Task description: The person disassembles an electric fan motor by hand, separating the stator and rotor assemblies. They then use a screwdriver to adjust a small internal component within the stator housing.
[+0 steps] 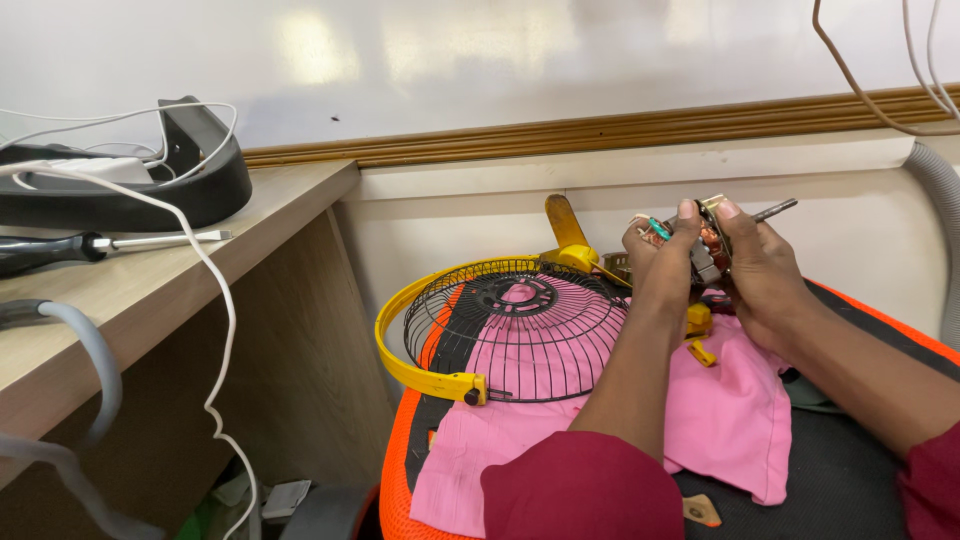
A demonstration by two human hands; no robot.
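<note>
Both my hands hold a small electric fan motor [707, 245] with copper windings and a metal shaft sticking out to the right. My left hand [660, 262] grips its left side, thumb on top. My right hand [760, 265] grips its right side. Below and to the left lies a black wire fan guard [520, 340] with a yellow rim. Behind the guard, a yellow fan blade [567, 232] stands up. Guard and blade rest on a pink cloth [730, 410] spread over a black cushion with an orange edge [392, 460].
A wooden desk [120, 300] at left carries a screwdriver [90, 246], a black curved part [190, 170], white cables [215, 300] and a grey hose [95, 350]. Another grey hose [940, 220] runs down the wall at right. Small yellow pieces [700, 350] lie on the cloth.
</note>
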